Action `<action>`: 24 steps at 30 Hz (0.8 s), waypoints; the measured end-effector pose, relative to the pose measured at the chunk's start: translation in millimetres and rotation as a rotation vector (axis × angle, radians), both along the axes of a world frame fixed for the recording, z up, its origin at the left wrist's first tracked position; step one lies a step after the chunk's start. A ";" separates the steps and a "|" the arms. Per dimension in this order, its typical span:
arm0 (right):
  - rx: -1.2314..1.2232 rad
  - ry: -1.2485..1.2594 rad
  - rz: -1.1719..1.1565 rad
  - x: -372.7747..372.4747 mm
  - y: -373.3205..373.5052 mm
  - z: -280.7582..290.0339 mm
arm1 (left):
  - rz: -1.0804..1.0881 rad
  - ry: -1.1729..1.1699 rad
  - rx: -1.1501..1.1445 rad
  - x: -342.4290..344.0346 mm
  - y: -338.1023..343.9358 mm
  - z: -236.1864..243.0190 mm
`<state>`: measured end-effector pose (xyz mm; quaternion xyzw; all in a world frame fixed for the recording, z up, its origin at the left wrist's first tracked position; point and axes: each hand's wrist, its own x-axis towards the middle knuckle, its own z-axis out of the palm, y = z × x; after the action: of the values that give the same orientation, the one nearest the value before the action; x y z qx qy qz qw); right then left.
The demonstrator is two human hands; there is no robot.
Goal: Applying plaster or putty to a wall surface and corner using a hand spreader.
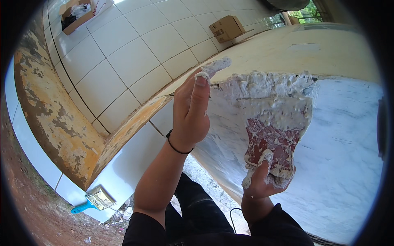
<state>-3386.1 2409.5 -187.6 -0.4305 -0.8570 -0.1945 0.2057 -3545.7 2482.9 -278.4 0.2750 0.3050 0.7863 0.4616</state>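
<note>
My right hand [264, 181], smeared with white paste, is closed round a dark red putty spreader [274, 137]. The spreader's wide upper part is coated in thick white paste. Its edge is against or just in front of a band of white paste [266, 84] along the upper edge of a white, grey-veined marble-look panel [344, 143]. Beside the left end of that band, my left hand [193, 108] is raised with its fingers stretched out and nothing held. Paste covers its fingertips, and a thin black band circles the wrist.
Past the paste stands a cream wall [336, 61]. A peeling yellow ledge [61, 123] curves along the left. On white tile lies a blue-handled paintbrush [96, 200]. One cardboard box [226, 28] and an open box of plastic bags [78, 18] rest on the tiled floor [123, 53].
</note>
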 end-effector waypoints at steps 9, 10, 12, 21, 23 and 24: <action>-0.101 0.575 -0.121 -12.0 16.0 -24.3 | 0.052 -0.022 0.014 -10.4 -12.0 -5.8; -0.091 0.600 -0.119 -11.4 15.1 -26.9 | 0.058 -0.028 0.027 -10.3 -13.5 -5.6; 0.065 0.399 -0.123 -6.7 7.6 -24.7 | 0.054 -0.025 0.007 -10.6 -14.8 -5.6; -0.238 0.502 0.011 -9.8 12.8 -9.9 | 0.048 -0.027 -0.031 -6.5 -20.2 -6.5; -0.129 0.558 -0.029 -14.0 17.8 -11.9 | 0.045 -0.028 -0.032 -4.5 -21.4 -7.6; -0.041 0.570 -0.089 -16.3 19.1 -12.5 | 0.045 -0.032 -0.032 -4.2 -22.1 -8.2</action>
<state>-3402.4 2428.7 -200.1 -0.5091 -0.7487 -0.0569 0.4207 -3549.8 2460.8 -286.7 0.2480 0.3163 0.7957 0.4531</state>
